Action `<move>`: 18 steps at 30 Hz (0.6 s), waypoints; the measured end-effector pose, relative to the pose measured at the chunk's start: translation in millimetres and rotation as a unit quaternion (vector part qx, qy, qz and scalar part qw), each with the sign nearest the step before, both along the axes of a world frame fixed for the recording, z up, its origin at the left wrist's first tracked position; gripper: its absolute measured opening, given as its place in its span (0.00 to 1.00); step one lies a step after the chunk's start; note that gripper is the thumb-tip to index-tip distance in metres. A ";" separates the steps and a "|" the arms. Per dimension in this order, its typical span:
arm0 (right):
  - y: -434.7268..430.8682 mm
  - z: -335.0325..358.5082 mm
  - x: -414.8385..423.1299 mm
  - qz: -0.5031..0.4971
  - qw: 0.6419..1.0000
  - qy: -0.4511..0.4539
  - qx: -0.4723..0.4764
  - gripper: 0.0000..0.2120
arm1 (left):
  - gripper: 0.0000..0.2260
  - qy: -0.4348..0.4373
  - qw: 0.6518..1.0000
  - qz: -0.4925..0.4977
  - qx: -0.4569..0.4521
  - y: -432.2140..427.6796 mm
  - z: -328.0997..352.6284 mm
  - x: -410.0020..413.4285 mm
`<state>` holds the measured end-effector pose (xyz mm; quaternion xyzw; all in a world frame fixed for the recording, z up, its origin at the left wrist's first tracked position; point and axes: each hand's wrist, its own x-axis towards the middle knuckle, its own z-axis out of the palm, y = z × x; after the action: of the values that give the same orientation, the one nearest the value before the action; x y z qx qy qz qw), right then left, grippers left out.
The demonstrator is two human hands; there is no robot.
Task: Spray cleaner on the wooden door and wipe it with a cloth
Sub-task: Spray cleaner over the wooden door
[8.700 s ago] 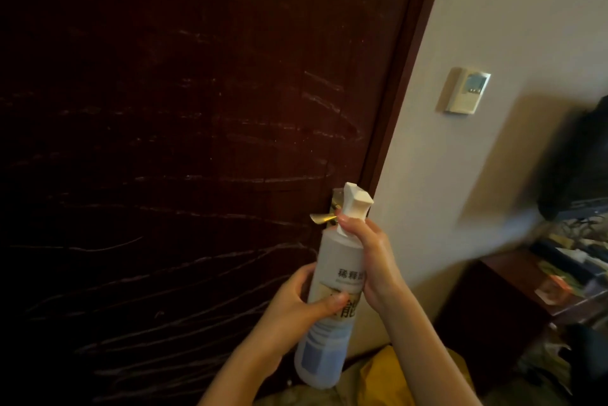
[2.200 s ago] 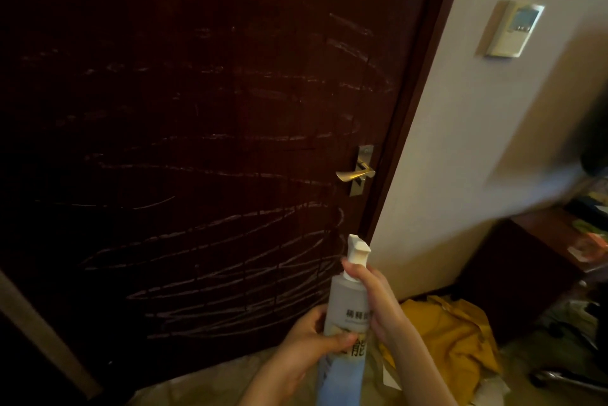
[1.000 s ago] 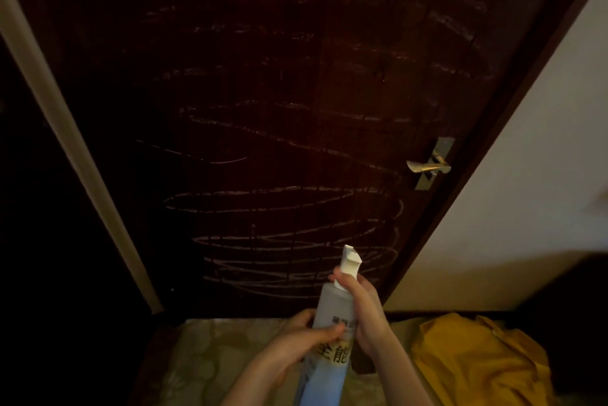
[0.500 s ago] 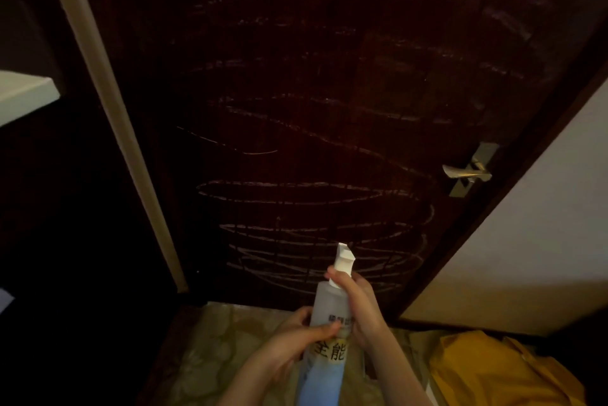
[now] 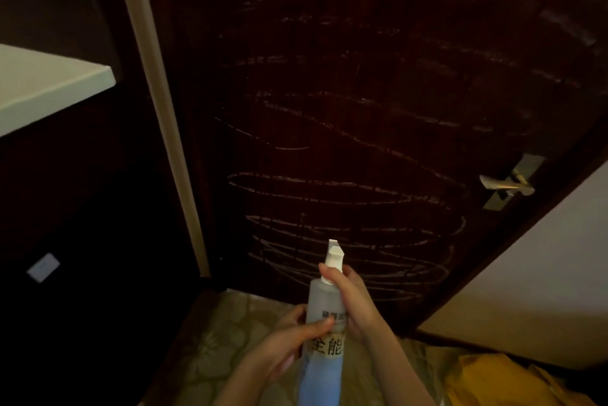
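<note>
The dark wooden door (image 5: 345, 76) fills the middle of the view, covered with pale looping scribble lines that are densest low down. Both hands hold a translucent spray bottle (image 5: 324, 333) with a white nozzle and a yellow label, upright at bottom centre, nozzle toward the door's lower part. My left hand (image 5: 289, 349) wraps the bottle's body. My right hand (image 5: 355, 300) grips the neck with a finger on the trigger. A yellow cloth (image 5: 503, 382) lies on the floor at bottom right.
A brass lever handle (image 5: 508, 183) sticks out at the door's right edge. A pale door-frame strip (image 5: 158, 103) runs down the left. A white shelf edge (image 5: 49, 89) juts in at left. The beige wall (image 5: 533, 287) is at right, patterned floor (image 5: 217, 349) below.
The view has swung left and down, so the door's lower scribbles, the frame strip and the white shelf now show. The bottle stays held in both hands, pointed lower on the door.
</note>
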<state>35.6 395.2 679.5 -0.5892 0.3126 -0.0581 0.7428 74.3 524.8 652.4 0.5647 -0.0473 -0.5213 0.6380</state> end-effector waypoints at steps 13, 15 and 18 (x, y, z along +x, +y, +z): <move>31.2 -4.3 24.7 0.027 0.999 0.009 0.018 0.21 | 0.25 -0.003 0.999 0.049 0.002 33.8 -4.6 8.4; 34.3 -3.9 27.5 0.038 0.999 0.004 0.014 0.24 | 0.26 -0.004 0.998 0.057 -0.001 36.2 -5.3 9.0; 38.1 -3.4 30.1 0.040 0.999 -0.009 0.018 0.20 | 0.26 -0.005 0.997 0.072 -0.001 39.1 -4.4 11.5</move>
<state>65.7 433.2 676.0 -0.5868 0.2835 -0.0280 0.7580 85.8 564.0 648.1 0.5686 -0.0101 -0.4713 0.6741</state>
